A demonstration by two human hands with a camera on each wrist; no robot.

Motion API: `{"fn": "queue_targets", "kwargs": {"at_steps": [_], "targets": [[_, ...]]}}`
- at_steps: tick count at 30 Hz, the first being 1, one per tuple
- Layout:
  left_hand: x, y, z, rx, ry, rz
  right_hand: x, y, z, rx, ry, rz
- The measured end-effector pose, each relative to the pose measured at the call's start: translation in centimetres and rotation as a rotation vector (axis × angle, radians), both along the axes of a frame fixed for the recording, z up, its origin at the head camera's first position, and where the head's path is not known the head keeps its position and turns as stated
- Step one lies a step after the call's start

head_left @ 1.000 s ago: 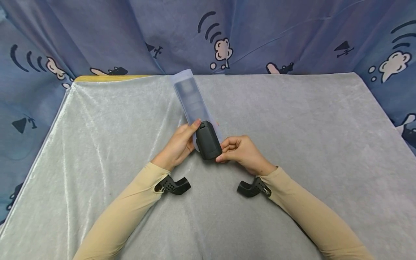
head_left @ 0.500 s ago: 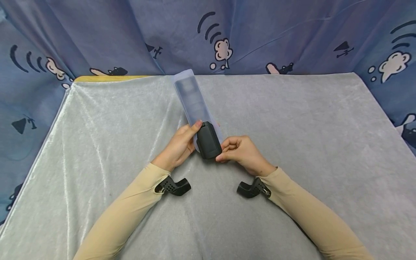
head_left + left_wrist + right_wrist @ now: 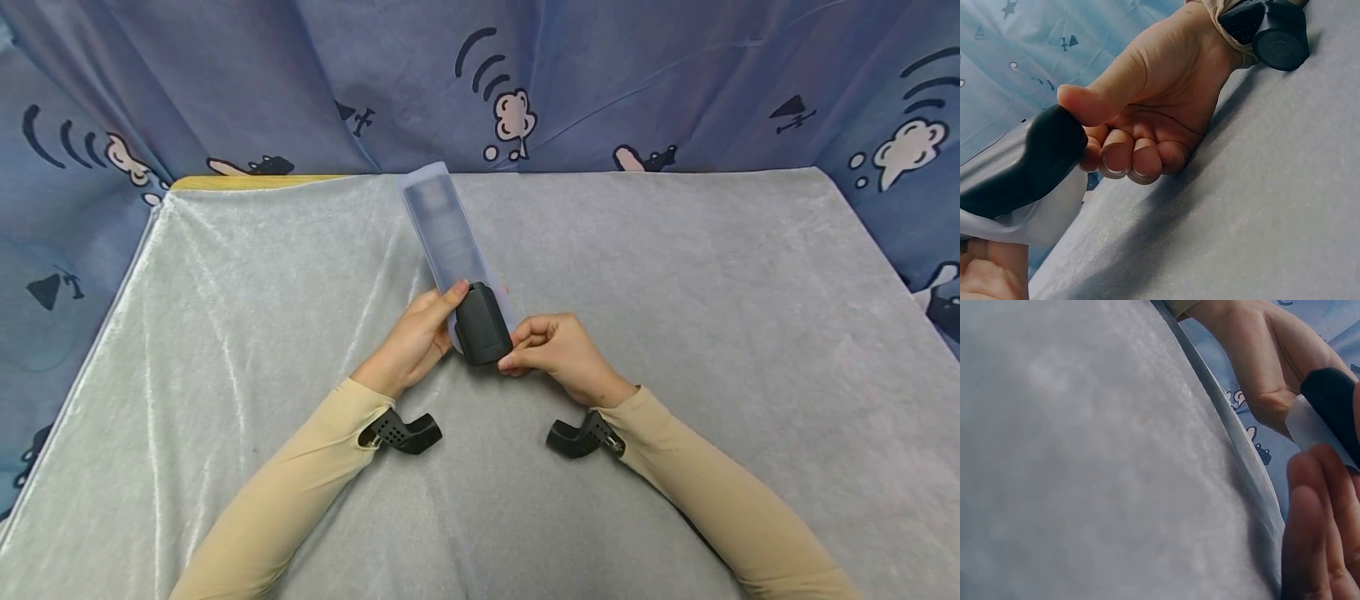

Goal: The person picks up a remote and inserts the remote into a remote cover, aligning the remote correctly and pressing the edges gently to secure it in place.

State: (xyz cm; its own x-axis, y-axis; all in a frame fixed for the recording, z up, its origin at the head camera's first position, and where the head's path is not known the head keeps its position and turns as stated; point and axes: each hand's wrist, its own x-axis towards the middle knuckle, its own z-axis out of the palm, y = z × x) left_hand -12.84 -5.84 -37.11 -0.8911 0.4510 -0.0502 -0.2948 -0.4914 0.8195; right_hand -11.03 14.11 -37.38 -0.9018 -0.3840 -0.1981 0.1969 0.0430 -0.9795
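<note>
In the head view, my left hand holds a long translucent plastic sleeve that slants away toward the table's far edge. On the sleeve's near end lies a smooth black oblong case with rounded corners; its exact kind is unclear. My left thumb presses near the case's upper left corner, while the left fingers are mostly hidden underneath. At the lower right corner my right hand pinches the case between thumb and forefinger, other fingers curled. The left wrist view shows the right thumb on the dark case above the whitish sleeve.
A grey velvety cloth covers the table, with creases on the left. Behind and to the sides hangs a blue patterned curtain. A yellow edge shows at the back left. Black wrist devices sit under both beige sleeves.
The case's near end has risen slightly in the head view, and my left thumb and the translucent sleeve have shifted a little. My right hand has hardly moved.
</note>
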Motion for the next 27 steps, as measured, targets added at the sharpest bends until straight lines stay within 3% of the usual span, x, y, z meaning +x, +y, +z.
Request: {"fn": "queue_targets", "kwargs": {"at_steps": [27], "targets": [[0.04, 0.04, 0.15, -0.084, -0.032, -0.006, 0.04, -0.14, -0.08, -0.039, 0.021, -0.029]]}}
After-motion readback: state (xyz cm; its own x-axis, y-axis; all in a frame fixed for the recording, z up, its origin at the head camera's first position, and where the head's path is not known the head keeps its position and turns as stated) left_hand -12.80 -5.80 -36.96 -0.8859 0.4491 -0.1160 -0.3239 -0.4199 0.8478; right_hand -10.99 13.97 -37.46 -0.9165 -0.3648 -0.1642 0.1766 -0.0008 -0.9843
